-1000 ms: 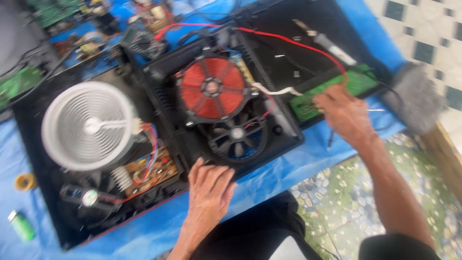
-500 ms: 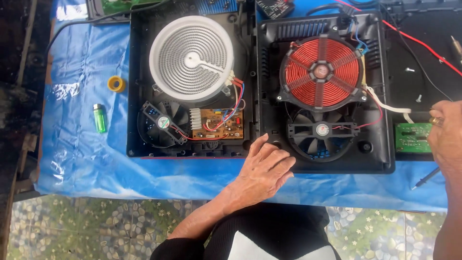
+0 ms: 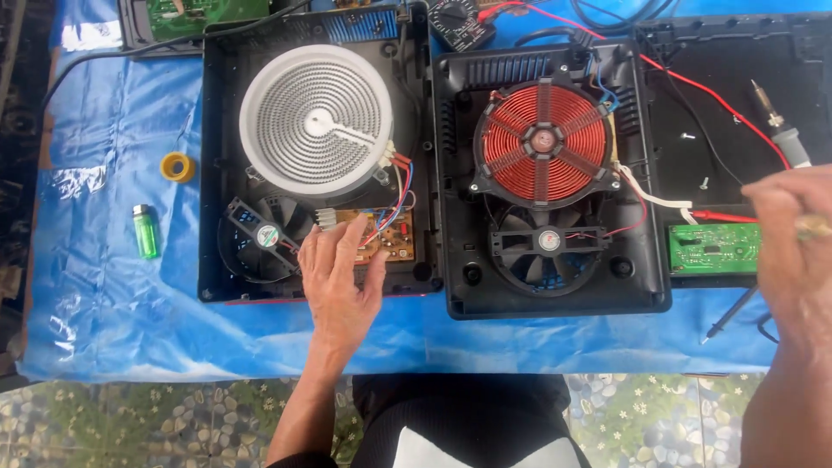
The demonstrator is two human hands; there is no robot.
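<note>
We see a small brown circuit board [image 3: 381, 236] lying flat inside the open black cooker housing [image 3: 217, 173], near its front edge.

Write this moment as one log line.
left hand: on brown circuit board | right hand: near green circuit board | copper coil: exposed

A small round label [image 3: 269, 235] is sitting on the left fan hub, just left of the left hand's fingertips [image 3: 334, 236]; another round hub label [image 3: 549, 240] is showing on the right fan.
</note>
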